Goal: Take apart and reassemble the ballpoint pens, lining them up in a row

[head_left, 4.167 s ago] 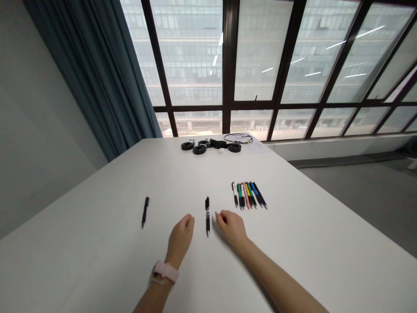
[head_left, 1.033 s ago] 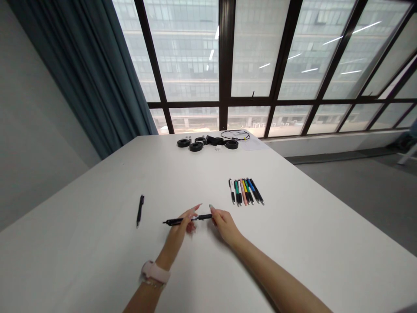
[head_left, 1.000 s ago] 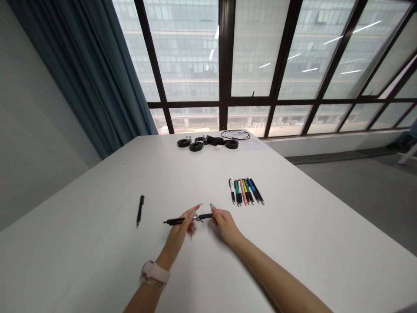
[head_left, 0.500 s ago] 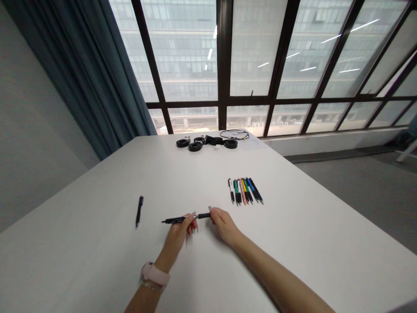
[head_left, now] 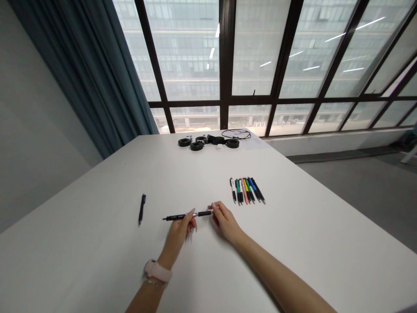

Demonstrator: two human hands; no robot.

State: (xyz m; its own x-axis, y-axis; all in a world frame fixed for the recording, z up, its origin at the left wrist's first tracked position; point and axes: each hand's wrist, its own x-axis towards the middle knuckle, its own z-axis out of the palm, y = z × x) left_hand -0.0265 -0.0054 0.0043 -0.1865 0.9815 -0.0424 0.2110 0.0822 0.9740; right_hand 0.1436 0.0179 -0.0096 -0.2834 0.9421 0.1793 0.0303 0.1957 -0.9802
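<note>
A: While both hands are raised just above the white table [head_left: 309, 243], what do they grip?

B: One black pen [head_left: 187, 214], held level and crosswise. The left hand [head_left: 180, 228] pinches it near the middle, where a silvery band shows; the right hand [head_left: 224, 219] pinches the right end. Both hands are closed on that same pen, a short stretch of barrel between them.

A: Is it coming apart?

B: I judge it is being worked at the joint, twisted or pulled, but I cannot tell whether the two halves have separated; the barrel reads as one line. So the step looks under way, not finished.

A: And the other pens?

B: A second black pen [head_left: 141, 209] lies alone to the left, well apart from the hands. A row of coloured pens [head_left: 247, 190] lies side by side beyond the right hand, untouched as far as I can see. If all are to be handled, most of the work is left.

A: What about the surface and room?

B: The table is plain and matte. At its far edge sit black tape rolls [head_left: 196, 144] and a thin looped cable [head_left: 236, 133]. Behind that stands a dark-framed window wall [head_left: 224, 56] facing another building, with a teal curtain [head_left: 97, 78] on the left and grey floor on the right.
</note>
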